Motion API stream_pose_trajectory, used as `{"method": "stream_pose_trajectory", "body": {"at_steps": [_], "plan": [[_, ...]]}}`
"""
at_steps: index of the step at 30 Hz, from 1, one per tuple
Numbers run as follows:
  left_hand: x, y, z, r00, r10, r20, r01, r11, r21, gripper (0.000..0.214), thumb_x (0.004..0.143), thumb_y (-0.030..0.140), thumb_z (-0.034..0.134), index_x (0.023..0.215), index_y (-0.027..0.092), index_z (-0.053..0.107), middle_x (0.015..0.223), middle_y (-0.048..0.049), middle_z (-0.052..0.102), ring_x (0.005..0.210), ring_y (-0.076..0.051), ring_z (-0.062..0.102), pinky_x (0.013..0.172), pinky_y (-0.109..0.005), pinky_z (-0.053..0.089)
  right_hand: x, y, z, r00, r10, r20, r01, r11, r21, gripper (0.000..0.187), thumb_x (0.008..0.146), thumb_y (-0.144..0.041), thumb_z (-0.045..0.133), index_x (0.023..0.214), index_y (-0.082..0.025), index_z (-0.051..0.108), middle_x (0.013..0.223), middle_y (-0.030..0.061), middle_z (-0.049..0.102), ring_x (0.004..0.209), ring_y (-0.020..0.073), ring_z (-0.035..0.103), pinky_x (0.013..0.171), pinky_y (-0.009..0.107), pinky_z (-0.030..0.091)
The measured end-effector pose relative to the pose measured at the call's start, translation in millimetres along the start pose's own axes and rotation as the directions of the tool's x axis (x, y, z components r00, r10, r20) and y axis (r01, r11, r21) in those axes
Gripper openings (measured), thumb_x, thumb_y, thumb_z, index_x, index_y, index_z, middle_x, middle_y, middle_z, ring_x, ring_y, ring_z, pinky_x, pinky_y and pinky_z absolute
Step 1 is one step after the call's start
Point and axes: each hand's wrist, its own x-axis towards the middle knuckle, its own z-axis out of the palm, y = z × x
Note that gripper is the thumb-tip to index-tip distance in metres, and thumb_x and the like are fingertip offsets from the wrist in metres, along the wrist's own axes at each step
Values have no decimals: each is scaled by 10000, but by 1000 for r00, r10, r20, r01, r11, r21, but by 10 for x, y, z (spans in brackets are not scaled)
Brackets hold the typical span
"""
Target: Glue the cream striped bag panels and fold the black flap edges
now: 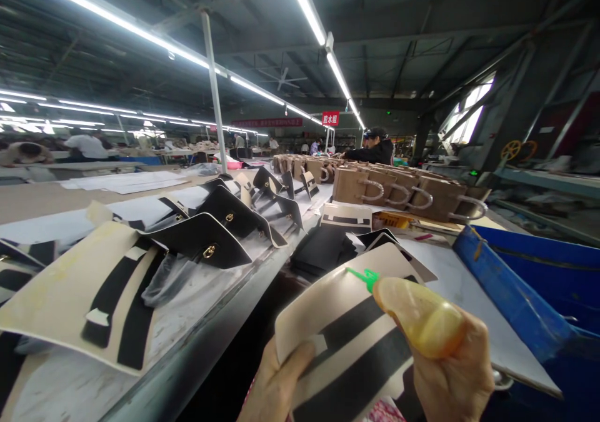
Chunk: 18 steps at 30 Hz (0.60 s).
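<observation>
Left hand [284,372] grips beige panel [319,294] by lower left side, thumb on top face. Right hand [457,366] wrapped around squeeze bottle [417,312] of amber liquid, over panel's right side; green nozzle [369,279] aimed across panel's upper part, contact unclear. Left of panel: table [197,341] with black flaps [194,234], gold clasps [209,252]. Beyond panel: brown bags [351,187] in rows. Right of panel: blue bin [510,278].

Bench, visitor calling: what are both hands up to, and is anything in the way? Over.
Right hand gripping amber bottle. Left hand holding beige-and-black panel. Green nozzle over panel's beige part, contact unclear. Nothing seen between them.
</observation>
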Motion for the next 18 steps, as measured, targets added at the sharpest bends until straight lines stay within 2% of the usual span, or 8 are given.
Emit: {"method": "stream_pose_trajectory", "body": {"at_steps": [3, 5, 8, 10, 12, 14, 18], "plan": [[15, -10, -45, 999, 32, -33, -32, 999, 0, 428, 680, 389, 882, 1037, 183, 770, 1017, -90, 798, 1226, -383, 626, 1125, -504, 420, 44, 37, 2, 994, -21, 105, 17, 999, 32, 383, 725, -310, 812, 1067, -255, 648, 911, 20, 657, 729, 203, 625, 650, 338, 508], [7, -6, -75, 998, 24, -66, -23, 1000, 17, 416, 685, 390, 880, 1033, 190, 770, 1048, -86, 795, 1236, -379, 620, 1131, -504, 413, 106, 56, 15, 997, -36, 66, 39, 999, -38, 354, 738, -320, 800, 1051, -247, 652, 906, 22, 657, 741, 201, 624, 662, 337, 495], [-26, 1, -104, 997, -15, -69, 18, 999, 31, 376, 697, 395, 872, 1004, 201, 772, 1000, -85, 801, 1151, -376, 671, 1100, -520, 438, 201, 68, 44, 987, -136, -91, 118, 975, -186, 341, 730, -348, 795, 1010, -212, 656, 898, 29, 651, 773, 208, 618, 699, 344, 470], [-44, -3, -107, 997, -18, -73, 22, 998, 52, 373, 681, 394, 880, 982, 205, 768, 982, -87, 802, 1116, -383, 685, 1090, -536, 439, 227, 60, 51, 982, -174, -77, 157, 970, -187, 328, 734, -359, 783, 989, -198, 656, 872, 27, 644, 754, 204, 614, 687, 340, 471], [-51, -12, -102, 995, -2, -103, 11, 996, 89, 399, 663, 408, 886, 979, 203, 755, 1007, -88, 798, 1150, -396, 664, 1110, -551, 406, 226, 50, 46, 991, -136, 7, 135, 980, -146, 292, 756, -347, 762, 983, -201, 649, 867, 22, 637, 735, 194, 610, 663, 327, 475], [-46, -26, -96, 992, 1, -126, 13, 994, 108, 444, 654, 432, 884, 995, 193, 731, 1003, -96, 796, 1195, -406, 634, 1128, -556, 376, 221, 49, 39, 994, -105, 42, 110, 985, -136, 272, 767, -332, 743, 984, -207, 637, 860, 12, 627, 712, 182, 602, 639, 314, 472], [-13, -71, -103, 995, -22, -102, 34, 993, 110, 538, 636, 488, 875, 1033, 173, 694, 988, -113, 795, 1178, -417, 638, 1085, -556, 419, 208, 75, 19, 991, -116, -58, 103, 976, -194, 317, 730, -324, 755, 983, -204, 606, 840, -1, 607, 716, 185, 597, 654, 321, 474]]}}
